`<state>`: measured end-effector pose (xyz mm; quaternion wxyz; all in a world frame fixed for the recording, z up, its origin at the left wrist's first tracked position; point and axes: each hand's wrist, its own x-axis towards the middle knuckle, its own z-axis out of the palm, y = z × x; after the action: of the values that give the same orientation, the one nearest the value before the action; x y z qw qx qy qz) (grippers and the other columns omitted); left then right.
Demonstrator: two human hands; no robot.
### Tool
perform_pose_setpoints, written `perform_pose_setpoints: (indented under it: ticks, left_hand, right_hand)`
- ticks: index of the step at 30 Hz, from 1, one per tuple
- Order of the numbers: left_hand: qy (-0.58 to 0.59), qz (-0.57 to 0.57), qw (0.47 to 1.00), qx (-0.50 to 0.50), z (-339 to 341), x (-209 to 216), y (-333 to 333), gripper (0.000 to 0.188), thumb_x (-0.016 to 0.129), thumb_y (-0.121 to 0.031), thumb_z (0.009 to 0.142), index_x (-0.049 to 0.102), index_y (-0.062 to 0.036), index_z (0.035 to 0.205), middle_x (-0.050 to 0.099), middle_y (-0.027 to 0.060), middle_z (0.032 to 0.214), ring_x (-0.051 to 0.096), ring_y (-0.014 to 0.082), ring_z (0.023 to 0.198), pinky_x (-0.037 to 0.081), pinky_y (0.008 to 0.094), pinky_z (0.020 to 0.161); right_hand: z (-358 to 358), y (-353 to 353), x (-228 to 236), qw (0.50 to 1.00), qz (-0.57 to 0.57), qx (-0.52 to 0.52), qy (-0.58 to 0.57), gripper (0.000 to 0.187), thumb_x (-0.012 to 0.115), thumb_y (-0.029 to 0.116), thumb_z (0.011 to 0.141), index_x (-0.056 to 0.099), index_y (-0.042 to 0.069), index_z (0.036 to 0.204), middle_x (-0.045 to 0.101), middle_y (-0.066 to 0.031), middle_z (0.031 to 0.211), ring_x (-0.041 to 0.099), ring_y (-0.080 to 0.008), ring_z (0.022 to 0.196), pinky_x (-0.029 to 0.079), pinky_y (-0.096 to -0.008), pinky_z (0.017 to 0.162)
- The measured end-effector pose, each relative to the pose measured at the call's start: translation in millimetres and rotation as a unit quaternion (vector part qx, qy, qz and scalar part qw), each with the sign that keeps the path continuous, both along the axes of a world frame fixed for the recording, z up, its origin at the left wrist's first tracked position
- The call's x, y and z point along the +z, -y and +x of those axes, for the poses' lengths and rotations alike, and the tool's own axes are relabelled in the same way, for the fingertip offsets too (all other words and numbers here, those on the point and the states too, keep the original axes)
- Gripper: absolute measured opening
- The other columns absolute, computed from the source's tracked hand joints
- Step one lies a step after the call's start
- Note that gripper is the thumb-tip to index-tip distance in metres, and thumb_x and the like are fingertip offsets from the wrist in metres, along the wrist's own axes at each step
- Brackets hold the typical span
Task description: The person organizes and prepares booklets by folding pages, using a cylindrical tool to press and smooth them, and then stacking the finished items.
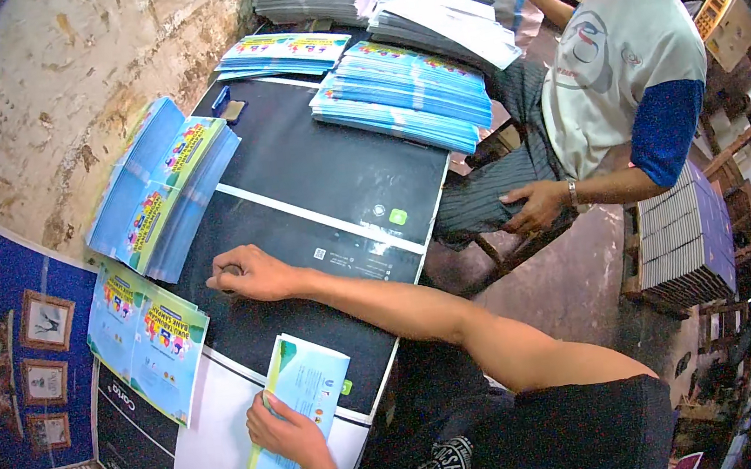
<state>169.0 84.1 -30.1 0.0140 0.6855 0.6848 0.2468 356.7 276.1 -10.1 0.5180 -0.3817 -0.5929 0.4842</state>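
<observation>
My left hand [285, 430] grips the near-left edge of a folded printed sheet [305, 384], light blue with a green and yellow border, lying on the table. Its fingers are partly hidden. Farther up, my right hand [254, 273] rests curled over the black table covering, apart from the sheet. Its fingers are bent closed, and what they may hold is too small and dark to name. Left of the hands lie flat, colourful printed sheets [150, 342]. Just beyond them a thick stack of the same prints [170, 199] leans beside the wall.
More blue printed stacks [405, 90] and a smaller pile [279, 56] lie at the table's far end, near a small blue-edged object [231, 110]. White paper stacks [442, 15] stand behind. Another person [608, 65] sits at the right. Bundled stacks [680, 234] stand beyond.
</observation>
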Motion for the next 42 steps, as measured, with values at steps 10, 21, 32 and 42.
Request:
perform_pose_setpoints:
  ticks: [10,21,32,42]
  left_hand:
    - [0.006,0.022,0.999,0.023,2,-7,-1,0.027,0.048,-0.022,0.102,0.062,0.0012,0.107,0.063,0.0192,0.100,0.057,0.0392,0.096,0.042,0.0493,0.085]
    - [0.023,0.007,0.999,0.024,-12,-21,1,0.036,0.047,-0.027,0.105,0.062,0.0045,0.112,0.064,0.0235,0.109,0.058,0.0425,0.102,0.044,0.0505,0.090]
    - [0.029,0.014,0.999,0.029,-10,-16,-1,0.032,0.048,-0.025,0.104,0.062,0.0028,0.109,0.062,0.0203,0.102,0.057,0.0410,0.097,0.043,0.0502,0.085]
    - [0.027,0.003,0.999,0.031,-15,-26,-2,0.034,0.049,-0.026,0.104,0.062,0.0035,0.113,0.064,0.0224,0.111,0.059,0.0414,0.102,0.044,0.0503,0.089]
  right_hand:
    - [8,3,-1,1.000,0.001,0.011,0.028,0.050,0.066,0.046,0.093,0.065,0.000,0.074,0.062,-0.0098,0.065,0.059,-0.0168,0.063,0.047,-0.0361,0.061]
    - [-9,-23,-60,0.991,0.035,-0.037,-0.126,0.066,0.043,0.054,0.104,0.058,0.004,0.064,0.057,-0.0037,0.060,0.054,-0.0140,0.061,0.045,-0.0351,0.059]
    - [-4,2,-39,0.967,0.161,-0.198,-0.014,0.032,0.062,0.031,0.093,0.056,0.003,0.080,0.050,-0.0062,0.060,0.048,-0.0147,0.053,0.040,-0.0316,0.052]
    - [15,-16,-39,0.952,0.158,-0.262,-0.007,0.033,0.065,0.031,0.090,0.057,0.000,0.079,0.052,-0.0161,0.057,0.054,-0.0273,0.052,0.042,-0.0417,0.053]
